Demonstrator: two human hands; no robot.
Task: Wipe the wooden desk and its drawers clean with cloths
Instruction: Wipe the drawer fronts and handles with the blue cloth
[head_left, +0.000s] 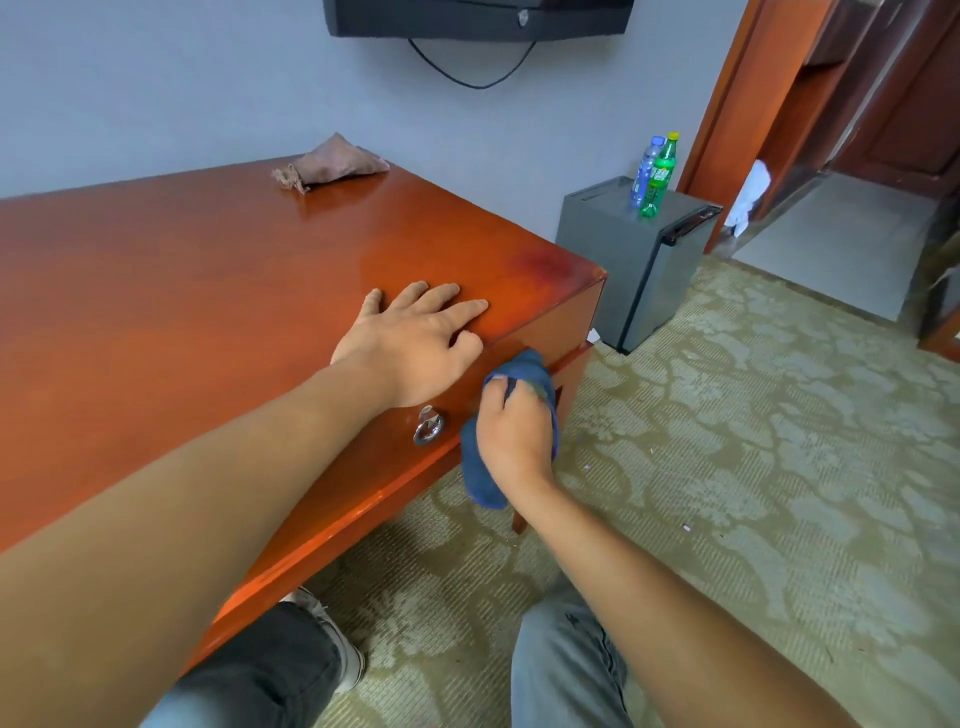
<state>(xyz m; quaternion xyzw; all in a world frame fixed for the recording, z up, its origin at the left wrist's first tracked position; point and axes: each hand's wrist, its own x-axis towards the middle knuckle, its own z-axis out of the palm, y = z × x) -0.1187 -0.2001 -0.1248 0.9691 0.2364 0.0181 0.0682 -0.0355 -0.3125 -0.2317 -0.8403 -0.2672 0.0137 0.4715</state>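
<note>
Right hand (514, 436) grips the blue cloth (498, 452), fingers curled round it, pressing it against the drawer front (457, 410) of the wooden desk (182, 291). Ring handle (428, 428) sits just left of the grip. Left hand (415, 338) rests flat on the desktop above, fingers spread. 1 brown cloth (332, 163) lies well beyond, at the desk's far edge.

Wooden desk (208, 270), glossy top. Brown cloth (332, 163) crumpled at far edge, near far-right corner. Left hand (415, 340) flat on top by front edge, near front-right corner. Dark stain (540, 265) at that corner.
</note>
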